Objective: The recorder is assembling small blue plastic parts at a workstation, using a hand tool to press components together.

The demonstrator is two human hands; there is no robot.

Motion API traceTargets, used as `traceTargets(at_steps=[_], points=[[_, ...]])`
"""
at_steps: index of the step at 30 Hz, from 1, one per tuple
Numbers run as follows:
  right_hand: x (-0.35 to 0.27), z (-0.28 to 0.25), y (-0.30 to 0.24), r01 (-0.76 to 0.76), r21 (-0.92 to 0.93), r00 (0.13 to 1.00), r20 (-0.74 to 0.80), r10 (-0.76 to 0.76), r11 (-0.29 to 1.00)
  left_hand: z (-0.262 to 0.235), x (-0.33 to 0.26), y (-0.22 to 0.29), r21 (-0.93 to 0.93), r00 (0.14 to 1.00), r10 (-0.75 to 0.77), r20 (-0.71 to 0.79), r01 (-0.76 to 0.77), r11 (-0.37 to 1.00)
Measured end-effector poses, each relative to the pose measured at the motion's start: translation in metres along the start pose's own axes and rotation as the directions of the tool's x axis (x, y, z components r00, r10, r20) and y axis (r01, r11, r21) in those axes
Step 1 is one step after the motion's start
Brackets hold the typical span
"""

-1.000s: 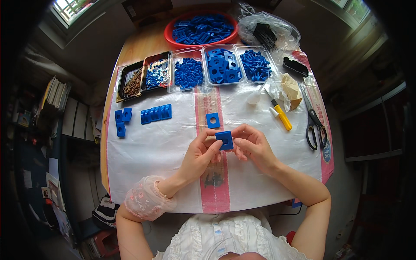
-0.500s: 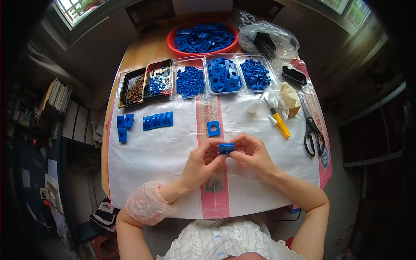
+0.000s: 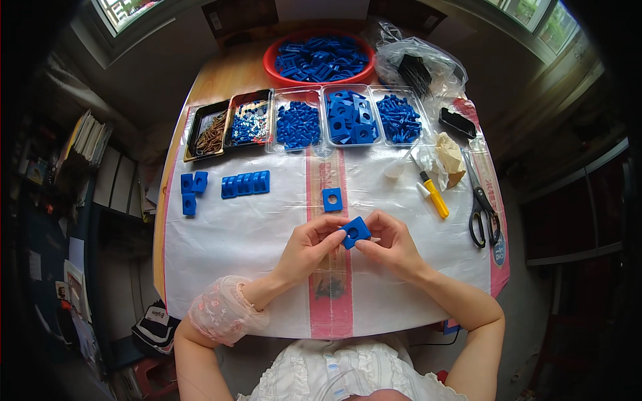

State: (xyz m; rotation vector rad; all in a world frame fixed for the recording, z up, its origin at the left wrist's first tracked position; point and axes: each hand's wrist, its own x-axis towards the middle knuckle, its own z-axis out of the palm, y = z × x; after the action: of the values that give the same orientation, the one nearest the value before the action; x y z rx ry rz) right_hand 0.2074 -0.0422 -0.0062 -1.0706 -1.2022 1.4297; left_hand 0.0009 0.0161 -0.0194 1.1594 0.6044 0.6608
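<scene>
Between my two hands, above the middle of the table, is a blue plastic block with a round hole (image 3: pixel 355 232), tilted with its holed face showing. My left hand (image 3: pixel 309 244) pinches its left side, thumb in front. The fingers of my right hand (image 3: pixel 390 245) close on its right side. Just beyond my fingertips a flat blue square plate with a hole (image 3: pixel 332 199) lies on the pink stripe. Off to the left lie a row of blue blocks (image 3: pixel 245 184) and a small group of blue blocks (image 3: pixel 190 204).
Along the back stand trays with brown screws (image 3: pixel 211 135), metal nuts (image 3: pixel 250 126), and blue parts (image 3: pixel 298 125). Behind them is a red basin (image 3: pixel 270 67) heaped with blue pieces. A yellow-handled screwdriver (image 3: pixel 436 199), black scissors (image 3: pixel 483 217) and crumpled paper (image 3: pixel 450 160) lie at right.
The blue block has turned in my fingers, from its narrow side showing to its holed face, now tilted. Both hands stay at nearly the same place; the view has shifted slightly.
</scene>
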Motion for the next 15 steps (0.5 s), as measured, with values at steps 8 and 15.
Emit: traceTargets(at_steps=[8,15], points=[[-0.0024,0.0038,-0.0004,-0.006,-0.019,1.000,-0.010,0.006,1.000,-0.0005,0.0007,0.0019,-0.007,1.000,-0.008,0.021,0.008,1.000],[-0.0022,0.0048,-0.0016,-0.014,-0.030,1.000,-0.011,0.014,0.999,-0.0007,0.0002,0.0035,-0.021,1.000,-0.018,0.023,0.018,1.000]])
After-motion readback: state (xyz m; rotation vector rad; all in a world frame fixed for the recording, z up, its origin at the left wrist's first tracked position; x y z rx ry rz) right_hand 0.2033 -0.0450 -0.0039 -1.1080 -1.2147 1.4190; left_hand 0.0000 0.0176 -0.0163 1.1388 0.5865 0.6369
